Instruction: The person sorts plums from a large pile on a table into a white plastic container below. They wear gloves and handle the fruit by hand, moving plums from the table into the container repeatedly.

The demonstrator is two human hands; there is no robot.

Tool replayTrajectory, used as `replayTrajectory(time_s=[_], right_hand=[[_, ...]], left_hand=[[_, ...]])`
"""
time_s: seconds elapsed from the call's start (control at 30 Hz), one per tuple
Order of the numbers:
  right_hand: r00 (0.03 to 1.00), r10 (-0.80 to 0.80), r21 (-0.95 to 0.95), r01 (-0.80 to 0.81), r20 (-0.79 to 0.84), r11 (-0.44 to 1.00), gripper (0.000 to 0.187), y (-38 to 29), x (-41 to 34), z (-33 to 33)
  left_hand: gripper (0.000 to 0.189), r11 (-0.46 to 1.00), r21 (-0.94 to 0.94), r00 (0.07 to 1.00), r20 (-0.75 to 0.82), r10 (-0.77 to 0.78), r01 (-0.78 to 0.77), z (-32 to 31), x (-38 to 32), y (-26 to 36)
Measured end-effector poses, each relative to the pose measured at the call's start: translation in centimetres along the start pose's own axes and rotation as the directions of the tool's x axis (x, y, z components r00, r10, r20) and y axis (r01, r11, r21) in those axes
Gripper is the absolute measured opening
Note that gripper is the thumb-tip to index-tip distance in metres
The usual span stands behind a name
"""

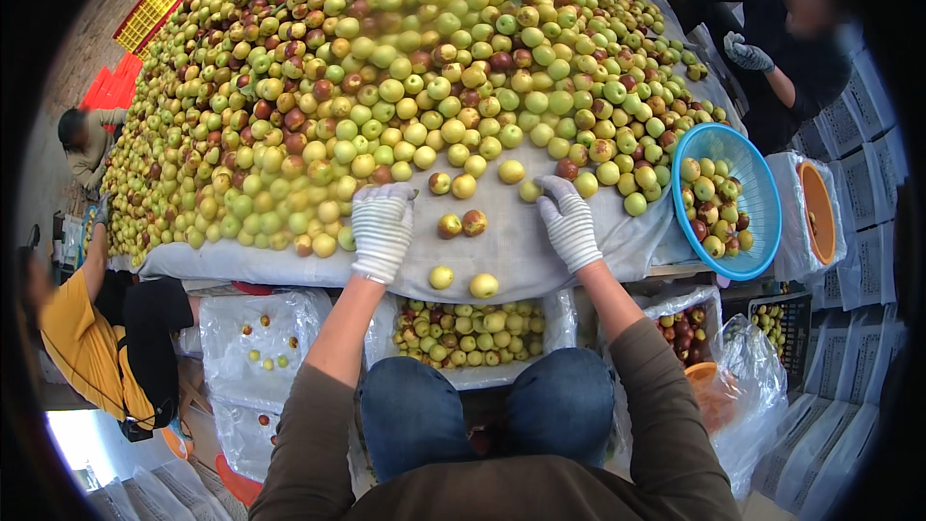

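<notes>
A large heap of green, yellow and reddish-brown jujubes (391,90) covers the cloth-draped table (521,253) before me. My left hand (383,231), in a white striped glove, rests at the front of the heap. Its fingers curl down among the fruit, and whatever lies under them is hidden. On the right, my right hand (570,224), gloved alike, has thumb and fingers apart beside a yellow jujube (530,191). Between my hands a few loose fruits lie on the cloth, including a brown-patched jujube (474,223). Nearer the edge sits a yellow jujube (484,286).
Below the table edge, a plastic-lined crate (470,367) holds jujubes above my knees. A blue basket (772,231) of jujubes stands at right, near an orange-rimmed container (825,213). Lined boxes (264,311) are at left. Co-workers (759,7) sit around the heap.
</notes>
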State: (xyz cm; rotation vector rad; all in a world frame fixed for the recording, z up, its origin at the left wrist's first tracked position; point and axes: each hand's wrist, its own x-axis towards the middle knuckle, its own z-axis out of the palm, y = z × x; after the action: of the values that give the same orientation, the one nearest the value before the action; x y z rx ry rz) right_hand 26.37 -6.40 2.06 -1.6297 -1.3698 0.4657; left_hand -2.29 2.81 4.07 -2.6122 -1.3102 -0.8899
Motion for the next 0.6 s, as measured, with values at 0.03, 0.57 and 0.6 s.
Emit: replayTrajectory(time_s=[0.03,0.57,0.6], right_hand=[[1.0,-0.023,0.022,0.022,0.007,0.999,0.025,0.5,-0.1,-0.1],[0.894,-0.128,-0.185,0.226,0.43,0.956,0.04,-4.0,4.8,3.7],[0.906,-0.135,-0.202,0.231,0.4,0.952,0.037,-4.2,5.5,3.7]], left_hand=[[0.011,0.999,-0.022,0.999,-0.033,-0.042,0.041,-1.3,-1.8,0.0],[0.021,0.831,-0.297,0.842,0.431,-0.324,0.471,-10.1,-9.7,-2.1],[0.027,0.863,-0.311,0.884,0.383,-0.269,0.398,-8.9,-7.1,-1.9]])
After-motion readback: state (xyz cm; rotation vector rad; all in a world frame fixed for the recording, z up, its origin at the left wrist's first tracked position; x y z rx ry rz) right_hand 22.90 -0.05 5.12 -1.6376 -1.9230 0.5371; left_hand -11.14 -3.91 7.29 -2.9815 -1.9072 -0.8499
